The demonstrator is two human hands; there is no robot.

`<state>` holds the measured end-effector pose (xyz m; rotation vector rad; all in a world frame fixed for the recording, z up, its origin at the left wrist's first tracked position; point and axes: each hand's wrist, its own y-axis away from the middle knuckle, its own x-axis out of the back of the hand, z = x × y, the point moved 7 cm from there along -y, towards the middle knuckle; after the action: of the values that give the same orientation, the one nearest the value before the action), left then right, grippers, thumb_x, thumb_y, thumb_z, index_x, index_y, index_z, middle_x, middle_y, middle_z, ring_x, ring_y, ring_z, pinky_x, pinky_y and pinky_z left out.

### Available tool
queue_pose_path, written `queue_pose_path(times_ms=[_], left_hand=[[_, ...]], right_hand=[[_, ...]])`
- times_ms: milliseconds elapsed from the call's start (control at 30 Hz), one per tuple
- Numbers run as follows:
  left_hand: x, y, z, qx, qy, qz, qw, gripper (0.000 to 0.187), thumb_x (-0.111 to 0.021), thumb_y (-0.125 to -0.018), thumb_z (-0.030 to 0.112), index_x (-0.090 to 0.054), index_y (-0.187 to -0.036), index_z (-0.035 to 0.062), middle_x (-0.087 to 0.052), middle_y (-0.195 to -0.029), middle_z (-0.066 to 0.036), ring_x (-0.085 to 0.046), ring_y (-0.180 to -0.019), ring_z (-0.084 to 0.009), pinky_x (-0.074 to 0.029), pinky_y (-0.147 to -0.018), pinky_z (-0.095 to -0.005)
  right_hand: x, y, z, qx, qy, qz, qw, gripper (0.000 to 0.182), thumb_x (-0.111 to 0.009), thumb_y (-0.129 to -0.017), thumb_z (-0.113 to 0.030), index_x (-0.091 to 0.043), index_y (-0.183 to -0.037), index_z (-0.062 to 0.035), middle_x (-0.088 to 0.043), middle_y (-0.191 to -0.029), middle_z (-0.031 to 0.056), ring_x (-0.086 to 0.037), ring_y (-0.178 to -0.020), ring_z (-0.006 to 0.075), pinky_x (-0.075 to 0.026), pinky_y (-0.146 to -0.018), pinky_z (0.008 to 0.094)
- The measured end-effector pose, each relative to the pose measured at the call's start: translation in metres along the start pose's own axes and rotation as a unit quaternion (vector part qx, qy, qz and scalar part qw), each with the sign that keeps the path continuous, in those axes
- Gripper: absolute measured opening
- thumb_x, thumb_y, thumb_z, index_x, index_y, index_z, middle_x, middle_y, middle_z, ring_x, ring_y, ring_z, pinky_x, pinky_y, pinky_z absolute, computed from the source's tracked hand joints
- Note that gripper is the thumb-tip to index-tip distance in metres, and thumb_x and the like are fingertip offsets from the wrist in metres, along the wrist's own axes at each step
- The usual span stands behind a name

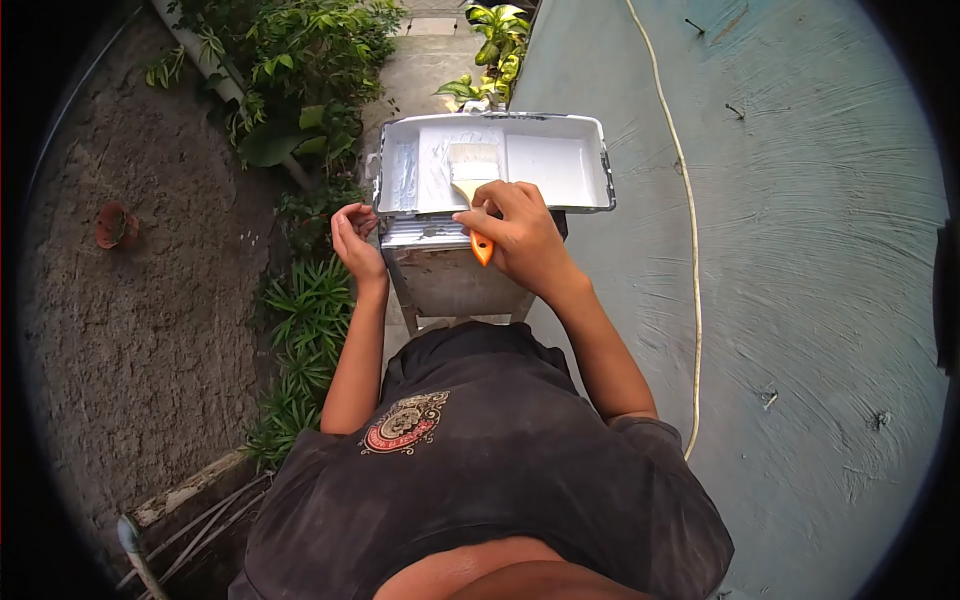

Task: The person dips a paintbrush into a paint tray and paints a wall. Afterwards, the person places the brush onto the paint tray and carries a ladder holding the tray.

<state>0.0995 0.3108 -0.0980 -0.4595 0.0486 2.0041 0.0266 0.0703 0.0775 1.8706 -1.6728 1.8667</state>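
My right hand (520, 230) grips a paintbrush (465, 187) by its handle, whose orange end sticks out below my fingers. The brush's pale bristles point away from me and overlap the middle of a white paint tray (557, 165). White paint coats the tray's inside, with streaks near the bristles and dark smudges along the rim. Beside the tray's near left corner is my left hand (358, 243), fingers loosely bent and apart, fingertips right at the edge.
Under the tray stands a stool-like support (455, 283) with a paint-smeared top. A grey-blue wall (800, 280) with protruding nails and a hanging cable (690, 220) rises on the right. Green plants (310, 310) and a rough wall (150, 330) border the left; a narrow path (430, 70) runs ahead.
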Motion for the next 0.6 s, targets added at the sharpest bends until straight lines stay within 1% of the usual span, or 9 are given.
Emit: queue_pose_path(times_ms=[67,133,267,333,367,433,500,567,600], left_hand=[[0.0,0.002,-0.006,0.009,-0.003,0.003,1.0,0.04,-0.033,-0.109,0.034,-0.061,-0.109,0.0054,-0.063,-0.097,-0.003,-0.058,-0.085,-0.0113,-0.047,-0.08,-0.0264],[0.004,0.0,-0.011,0.02,0.001,0.01,1.0,0.04,-0.032,-0.109,0.032,-0.06,-0.108,0.0037,-0.065,-0.096,-0.005,-0.061,-0.082,-0.0127,-0.048,-0.076,-0.0257],[0.006,-0.003,-0.017,0.027,-0.011,0.012,0.999,0.046,-0.031,-0.11,0.033,-0.063,-0.102,0.0023,-0.065,-0.089,-0.005,-0.061,-0.079,-0.0119,-0.048,-0.074,-0.0252],[0.005,-0.002,-0.015,0.016,-0.019,0.017,1.0,0.048,-0.03,-0.11,0.034,-0.064,-0.1,0.0019,-0.065,-0.087,-0.005,-0.061,-0.078,-0.0118,-0.048,-0.073,-0.0256],[0.005,-0.002,-0.013,0.009,-0.029,0.019,0.999,0.048,-0.03,-0.11,0.034,-0.064,-0.1,0.0019,-0.065,-0.087,-0.005,-0.06,-0.078,-0.0118,-0.047,-0.072,-0.0257],[0.005,-0.003,-0.014,0.005,-0.032,0.021,0.999,0.047,-0.03,-0.11,0.034,-0.064,-0.099,0.0019,-0.065,-0.086,-0.005,-0.06,-0.077,-0.0117,-0.046,-0.07,-0.0257],[0.005,-0.002,-0.013,0.004,-0.022,0.026,0.999,0.047,-0.031,-0.11,0.034,-0.063,-0.098,0.0024,-0.064,-0.085,-0.003,-0.058,-0.076,-0.0104,-0.045,-0.07,-0.0251],[0.004,0.0,-0.012,0.001,-0.015,0.034,0.999,0.045,-0.033,-0.11,0.035,-0.062,-0.097,0.0029,-0.063,-0.083,-0.002,-0.056,-0.074,-0.0089,-0.044,-0.068,-0.024],[0.004,0.0,-0.011,0.0,-0.015,0.035,0.999,0.045,-0.033,-0.11,0.035,-0.062,-0.097,0.0029,-0.063,-0.083,-0.002,-0.056,-0.074,-0.0089,-0.044,-0.068,-0.024]], right_hand=[[-0.002,0.002,0.001,-0.013,0.022,-0.011,1.0,0.032,-0.074,-0.075,-0.002,-0.073,-0.104,-0.0133,-0.062,-0.102,0.0055,-0.062,-0.091,0.0216,-0.043,-0.089,0.0371],[-0.003,0.005,0.0,-0.023,0.019,-0.023,0.999,0.032,-0.073,-0.075,-0.001,-0.072,-0.105,-0.0126,-0.062,-0.104,0.0061,-0.061,-0.096,0.0226,-0.043,-0.091,0.0384],[-0.004,0.009,0.0,-0.033,0.02,-0.021,0.999,0.034,-0.071,-0.076,0.0,-0.072,-0.108,-0.0133,-0.062,-0.11,0.0076,-0.06,-0.103,0.0252,-0.042,-0.095,0.0417],[-0.001,0.009,-0.001,-0.045,0.031,-0.019,0.998,0.039,-0.071,-0.076,0.001,-0.072,-0.113,-0.0134,-0.062,-0.117,0.0099,-0.058,-0.113,0.0285,-0.04,-0.1,0.0435],[0.003,0.009,-0.003,-0.042,0.032,-0.018,0.998,0.039,-0.071,-0.076,0.001,-0.072,-0.113,-0.0134,-0.062,-0.117,0.0099,-0.058,-0.113,0.0285,-0.04,-0.1,0.0435],[0.022,0.007,-0.009,-0.063,0.041,0.016,0.997,0.041,-0.069,-0.072,0.003,-0.07,-0.111,-0.0109,-0.062,-0.122,0.0109,-0.057,-0.116,0.0291,-0.039,-0.101,0.046],[0.044,0.018,-0.008,-0.071,0.043,0.046,0.995,0.05,-0.064,-0.069,0.01,-0.068,-0.114,-0.0095,-0.059,-0.129,0.014,-0.057,-0.118,0.0321,-0.04,-0.101,0.0471],[0.061,0.059,0.003,-0.073,0.001,0.192,0.979,0.046,-0.057,-0.071,0.015,-0.065,-0.111,-0.0065,-0.058,-0.126,0.0161,-0.059,-0.111,0.0312,-0.044,-0.094,0.0428],[0.063,0.089,0.01,-0.107,-0.022,0.281,0.954,0.036,-0.056,-0.079,0.014,-0.064,-0.109,-0.0044,-0.058,-0.124,0.0164,-0.059,-0.11,0.0283,-0.047,-0.09,0.039]])
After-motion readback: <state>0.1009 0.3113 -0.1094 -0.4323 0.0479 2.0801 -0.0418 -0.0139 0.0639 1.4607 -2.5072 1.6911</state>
